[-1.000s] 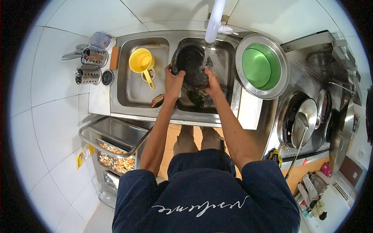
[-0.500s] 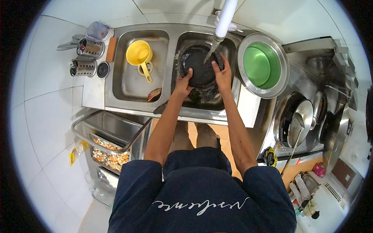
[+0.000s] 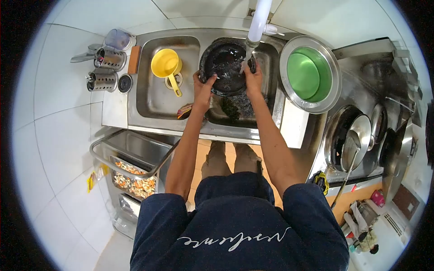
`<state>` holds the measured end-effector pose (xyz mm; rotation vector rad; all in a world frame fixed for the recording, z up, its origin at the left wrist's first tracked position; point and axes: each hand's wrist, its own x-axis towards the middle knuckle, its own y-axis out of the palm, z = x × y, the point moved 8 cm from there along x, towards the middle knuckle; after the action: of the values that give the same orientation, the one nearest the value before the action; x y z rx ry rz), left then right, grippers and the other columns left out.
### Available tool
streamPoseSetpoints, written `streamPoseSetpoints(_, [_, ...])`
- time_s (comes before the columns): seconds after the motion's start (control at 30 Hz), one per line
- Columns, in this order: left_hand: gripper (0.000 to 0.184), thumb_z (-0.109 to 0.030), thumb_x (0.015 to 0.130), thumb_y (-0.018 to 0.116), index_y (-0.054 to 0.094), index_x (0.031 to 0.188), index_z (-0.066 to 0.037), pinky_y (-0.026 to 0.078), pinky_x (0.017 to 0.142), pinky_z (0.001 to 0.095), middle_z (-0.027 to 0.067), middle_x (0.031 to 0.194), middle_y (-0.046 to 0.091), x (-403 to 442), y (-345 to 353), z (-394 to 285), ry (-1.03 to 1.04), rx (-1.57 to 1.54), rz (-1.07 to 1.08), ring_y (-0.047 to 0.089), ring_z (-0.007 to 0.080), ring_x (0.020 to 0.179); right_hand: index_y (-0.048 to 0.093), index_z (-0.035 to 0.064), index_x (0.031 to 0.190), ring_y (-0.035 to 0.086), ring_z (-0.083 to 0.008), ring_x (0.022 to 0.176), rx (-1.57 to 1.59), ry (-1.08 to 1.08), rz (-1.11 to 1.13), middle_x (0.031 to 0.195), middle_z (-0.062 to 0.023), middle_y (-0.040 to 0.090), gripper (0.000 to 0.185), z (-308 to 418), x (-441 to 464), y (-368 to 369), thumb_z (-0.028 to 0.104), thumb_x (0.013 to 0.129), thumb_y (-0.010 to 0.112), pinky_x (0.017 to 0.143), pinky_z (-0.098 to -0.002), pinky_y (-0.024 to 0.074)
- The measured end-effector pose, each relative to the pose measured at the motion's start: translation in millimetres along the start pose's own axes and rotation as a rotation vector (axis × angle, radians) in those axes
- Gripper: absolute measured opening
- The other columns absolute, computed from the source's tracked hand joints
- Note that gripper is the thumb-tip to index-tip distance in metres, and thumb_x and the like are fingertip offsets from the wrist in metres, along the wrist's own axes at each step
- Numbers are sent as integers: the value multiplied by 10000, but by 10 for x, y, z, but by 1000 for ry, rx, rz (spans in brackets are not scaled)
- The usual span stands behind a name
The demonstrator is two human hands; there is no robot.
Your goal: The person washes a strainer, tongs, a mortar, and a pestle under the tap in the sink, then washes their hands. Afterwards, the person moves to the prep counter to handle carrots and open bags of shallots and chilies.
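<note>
Over the right sink basin (image 3: 271, 58), a round black pan (image 3: 226, 70) is held between both hands, its wet inside facing up. My left hand (image 3: 204, 90) is closed on the near left rim, thumb over the edge. My right hand (image 3: 254, 80) grips the right side beside a dark lug; its fingers are partly hidden. From the white tap pipe (image 3: 260, 22), water runs down at the pan's right side. In the left basin (image 3: 151, 101) rests a yellow dipper (image 3: 166, 63) with its handle toward me.
A metal basin (image 3: 334, 74) with green inside stands right of the sink. Farther right are pans and a long ladle (image 3: 347, 178). Perforated steel holders (image 3: 110, 58) sit at the left. Below left, a metal rack (image 3: 97, 151) holds a tray of chopped food (image 3: 135, 180).
The pan has shifted up and slightly left, and its rim is tilted. My left hand has moved left along the rim; the right hand has shifted slightly left and down. The view has moved slightly.
</note>
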<state>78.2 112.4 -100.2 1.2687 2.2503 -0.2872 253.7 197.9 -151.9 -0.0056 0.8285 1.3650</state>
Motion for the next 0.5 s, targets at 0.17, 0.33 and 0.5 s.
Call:
streamPoseSetpoints(0.17, [648,-190,763,678,354,1295,-12,485,774,319,136,1210,510,123,-100,254,41,-57,70,540,208,1016,407,13,1326,294,-361,1308,-1529,-938,-40,1351,-206,398,502,258,-483,615,217,886,540,1028,-553,271])
streamPoseSetpoints(0.33, [633,-206,769,661,366,1299,-25,503,769,332,121,1202,517,62,-94,431,-11,-19,112,548,227,1018,466,94,1302,214,-409,1342,-1482,-718,525,1404,-106,388,416,-112,-709,724,274,928,442,1070,-569,189])
streamPoseSetpoints(0.5, [579,-234,774,636,396,1290,-128,535,776,440,124,1209,503,-65,-24,743,-257,-202,59,554,283,1049,399,84,1355,352,-377,1279,-1649,-813,34,1432,-147,333,573,429,-853,37,228,831,581,1067,-537,226])
